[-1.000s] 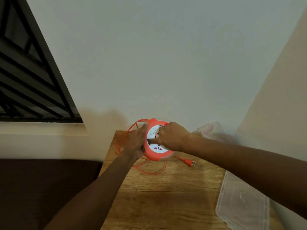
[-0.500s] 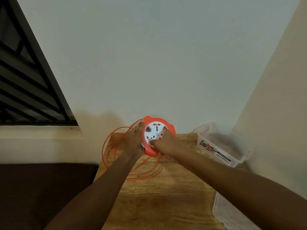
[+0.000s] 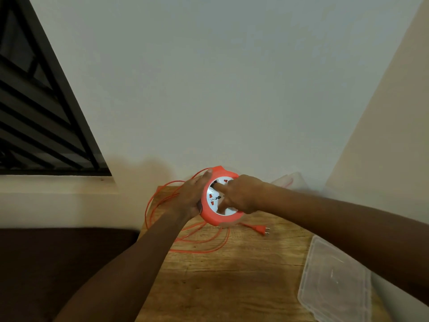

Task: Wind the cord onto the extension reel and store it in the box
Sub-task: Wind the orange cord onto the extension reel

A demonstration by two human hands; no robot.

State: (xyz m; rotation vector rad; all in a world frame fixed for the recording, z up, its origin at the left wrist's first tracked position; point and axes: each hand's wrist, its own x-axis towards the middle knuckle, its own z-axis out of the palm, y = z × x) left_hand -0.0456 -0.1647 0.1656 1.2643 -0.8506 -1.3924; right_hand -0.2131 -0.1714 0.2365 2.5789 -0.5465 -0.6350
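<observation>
the round orange plastic extension reel [image 3: 219,197] is held tilted above the wooden table [image 3: 232,275]. left hand [image 3: 190,197] cups its rim; right hand [image 3: 241,196] presses fingertips into the white socket face. the thin orange cord [image 3: 197,249] lies slack, likely light and tangle-prone.

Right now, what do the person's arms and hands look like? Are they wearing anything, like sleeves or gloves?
Both arms are bare as far up as the picture shows: no sleeves in view. The left hand and right hand are bare too, with no gloves. I can make out no rings, bracelets or markings, and no watch, though the picture is dim and slightly blurred, so small items could be missed.
</observation>
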